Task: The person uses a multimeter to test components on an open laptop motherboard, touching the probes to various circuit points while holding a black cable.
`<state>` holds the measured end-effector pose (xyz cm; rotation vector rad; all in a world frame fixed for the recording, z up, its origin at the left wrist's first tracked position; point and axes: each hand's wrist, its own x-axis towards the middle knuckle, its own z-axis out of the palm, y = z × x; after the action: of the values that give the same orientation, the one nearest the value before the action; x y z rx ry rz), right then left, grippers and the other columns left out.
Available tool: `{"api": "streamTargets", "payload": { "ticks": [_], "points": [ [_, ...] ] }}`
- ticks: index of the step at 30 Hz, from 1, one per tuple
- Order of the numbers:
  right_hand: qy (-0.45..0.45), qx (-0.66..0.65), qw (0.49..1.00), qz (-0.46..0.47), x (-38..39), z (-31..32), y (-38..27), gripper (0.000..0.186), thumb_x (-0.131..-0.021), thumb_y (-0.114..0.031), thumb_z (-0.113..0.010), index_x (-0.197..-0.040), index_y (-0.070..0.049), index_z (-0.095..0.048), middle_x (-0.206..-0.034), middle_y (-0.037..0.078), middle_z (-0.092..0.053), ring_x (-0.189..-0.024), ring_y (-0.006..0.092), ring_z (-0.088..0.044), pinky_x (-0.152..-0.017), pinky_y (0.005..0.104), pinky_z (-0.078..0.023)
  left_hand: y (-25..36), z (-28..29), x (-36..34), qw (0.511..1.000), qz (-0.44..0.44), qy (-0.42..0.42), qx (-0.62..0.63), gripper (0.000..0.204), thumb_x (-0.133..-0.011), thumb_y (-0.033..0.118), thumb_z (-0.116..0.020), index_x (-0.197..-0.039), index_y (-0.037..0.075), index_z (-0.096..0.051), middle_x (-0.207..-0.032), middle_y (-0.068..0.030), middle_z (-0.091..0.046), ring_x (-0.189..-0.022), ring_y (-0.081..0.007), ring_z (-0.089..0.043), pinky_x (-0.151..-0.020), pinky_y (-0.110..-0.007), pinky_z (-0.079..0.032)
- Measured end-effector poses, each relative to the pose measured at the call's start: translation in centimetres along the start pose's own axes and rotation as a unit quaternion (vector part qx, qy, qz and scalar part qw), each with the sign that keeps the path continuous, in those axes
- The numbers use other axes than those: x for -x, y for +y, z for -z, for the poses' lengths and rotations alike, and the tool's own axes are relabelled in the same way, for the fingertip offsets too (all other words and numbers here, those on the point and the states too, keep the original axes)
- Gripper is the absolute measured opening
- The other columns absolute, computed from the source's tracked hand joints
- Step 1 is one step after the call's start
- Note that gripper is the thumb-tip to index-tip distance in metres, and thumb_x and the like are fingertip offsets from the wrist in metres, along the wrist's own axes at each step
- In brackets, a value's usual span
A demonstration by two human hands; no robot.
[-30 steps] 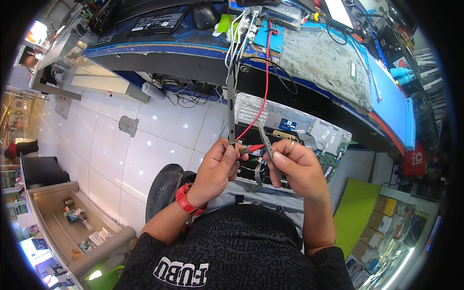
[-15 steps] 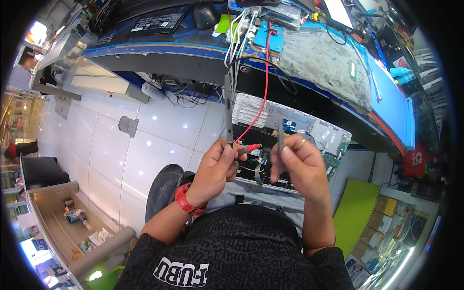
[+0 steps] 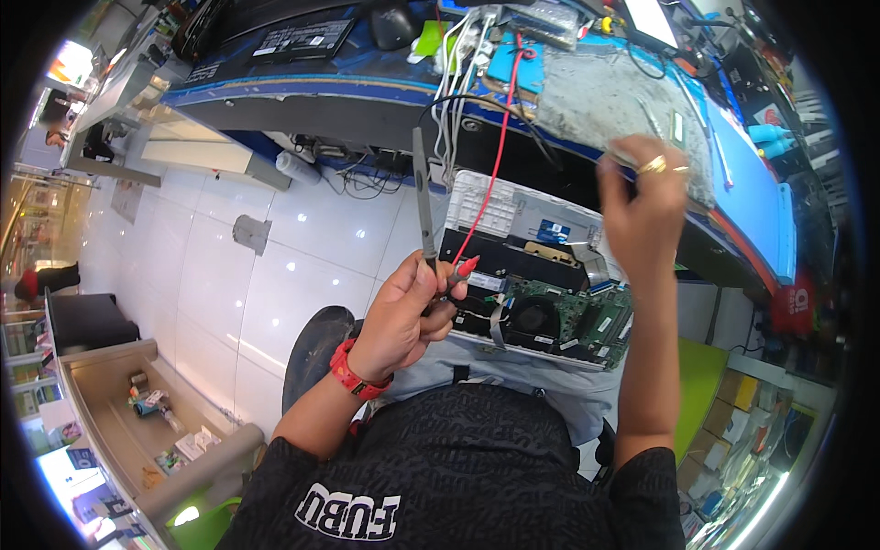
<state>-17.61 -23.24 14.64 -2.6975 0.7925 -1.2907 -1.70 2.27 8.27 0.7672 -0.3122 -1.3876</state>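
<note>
My left hand (image 3: 411,307) is closed round a long grey tool (image 3: 423,192) with holes along it, which points upward. In the same grip is a red-tipped test probe (image 3: 467,269), a red wire (image 3: 491,183) rising from beside it to the bench. My right hand (image 3: 644,206) is over the bench's front edge, somewhat blurred, its thumb apart from the curled fingers and nothing visible between them. Just beyond those fingers, a thin silvery tool (image 3: 649,116) lies on the mat. An opened laptop base (image 3: 522,252) rests on my lap, showing its fan (image 3: 534,314) and green circuit board (image 3: 587,316).
The bench carries a worn grey mat (image 3: 587,96), a blue phone-shaped plate (image 3: 513,64), white cables (image 3: 449,92), a black mouse (image 3: 394,27) and a black battery pack (image 3: 302,38). A black cable hangs over its edge. An open drawer (image 3: 156,403) stands at lower left.
My right hand has moved up and right from the laptop to the bench, and the thin grey tool it held is no longer between its fingers. The left hand keeps its grip, shifted slightly.
</note>
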Motion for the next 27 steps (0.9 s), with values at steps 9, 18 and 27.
{"api": "streamTargets", "payload": {
  "ticks": [9,18,27],
  "points": [
    [-0.172,-0.566,0.783,-0.192,7.8,-3.4,-10.4,0.018,-0.099,-0.005,-0.068,-0.115,0.002,-0.067,-0.113,0.013,-0.069,-0.103,0.022,-0.066,-0.093,0.0365,-0.053,0.0,0.0,0.1,1.0,0.0,0.002,0.031,0.032,-0.113,0.041,-0.044,-0.111,0.011,-0.054,-0.107,-0.0012,-0.057,-0.054,-0.0034,-0.026,-0.05,-0.021,-0.025],
    [-0.246,-0.553,0.703,-0.374,6.1,0.2,-10.7,0.014,-0.106,-0.013,-0.063,-0.113,-0.001,-0.062,-0.087,-0.001,-0.059,-0.077,0.0047,-0.052,-0.071,0.026,-0.047,0.6,1.2,0.4,0.993,0.039,-0.086,0.073,0.029,-0.113,0.037,-0.047,-0.111,0.01,-0.057,-0.104,0.0017,-0.048,-0.056,-0.0033,-0.028,-0.051,-0.022,-0.026],
    [-0.417,-0.548,0.63,-0.358,4.6,-1.8,-10.0,0.024,-0.106,-0.022,-0.065,-0.105,0.002,-0.065,-0.087,0.003,-0.069,-0.078,0.008,-0.063,-0.074,0.0265,-0.053,1.3,-0.2,0.9,0.986,0.155,-0.059,0.003,0.036,-0.111,0.041,-0.052,-0.122,0.007,-0.056,-0.095,0.0019,-0.049,-0.059,-0.005,-0.034,-0.052,-0.022,-0.029]
  ]
}}
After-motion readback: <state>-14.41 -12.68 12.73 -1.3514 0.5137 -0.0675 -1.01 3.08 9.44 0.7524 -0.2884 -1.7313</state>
